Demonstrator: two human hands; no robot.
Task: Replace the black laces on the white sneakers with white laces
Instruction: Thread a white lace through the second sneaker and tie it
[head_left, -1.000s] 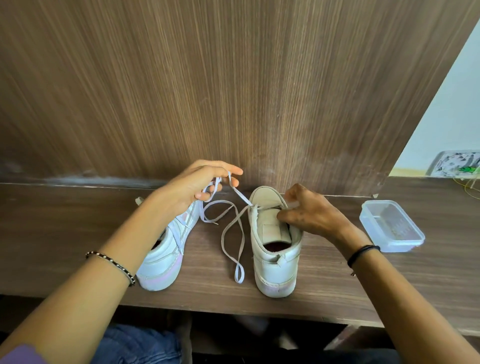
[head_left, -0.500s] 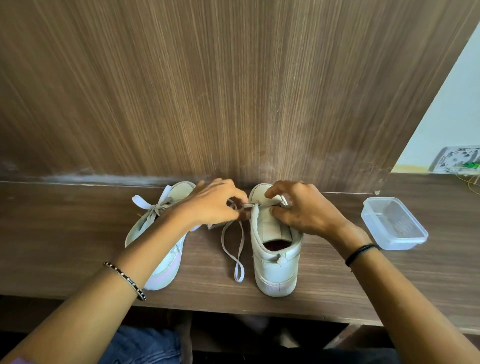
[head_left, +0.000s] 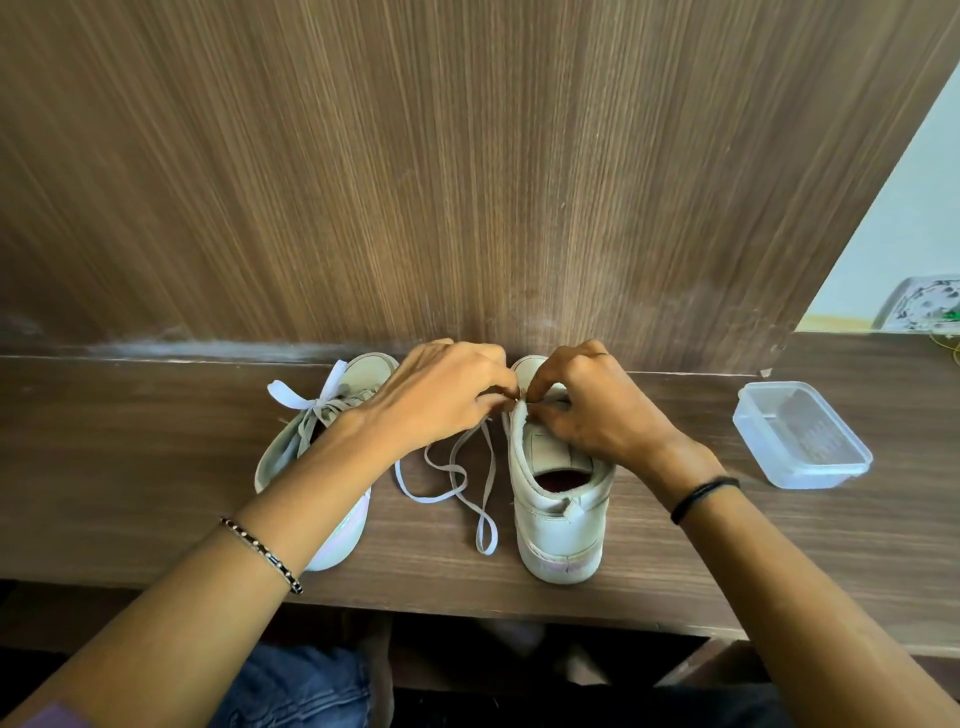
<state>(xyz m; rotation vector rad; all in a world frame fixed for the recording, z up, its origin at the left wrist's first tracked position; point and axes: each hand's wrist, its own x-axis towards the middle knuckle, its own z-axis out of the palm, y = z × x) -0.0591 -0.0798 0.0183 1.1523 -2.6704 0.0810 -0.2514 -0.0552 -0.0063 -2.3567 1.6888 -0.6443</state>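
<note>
Two white sneakers stand side by side on the wooden shelf, toes toward the wall. The left sneaker (head_left: 311, 457) is laced with a white lace tied in a bow. The right sneaker (head_left: 558, 499) has its tongue showing. My left hand (head_left: 441, 400) pinches the white lace (head_left: 457, 478) at the left eyelet edge near the right sneaker's toe. My right hand (head_left: 587, 410) pinches the same spot from the other side, over the tongue. The slack of the lace lies looped on the shelf between the shoes. No black lace shows.
A clear plastic container (head_left: 802, 436) sits on the shelf (head_left: 156, 457) to the right of the shoes. A wooden wall panel (head_left: 467, 182) rises right behind the toes. The shelf's front edge runs just below the heels, with my knees beneath.
My left hand came down from holding the lace raised above the left sneaker to the right sneaker's eyelets. My right hand shifted forward to meet it. The left sneaker's bow has come into view.
</note>
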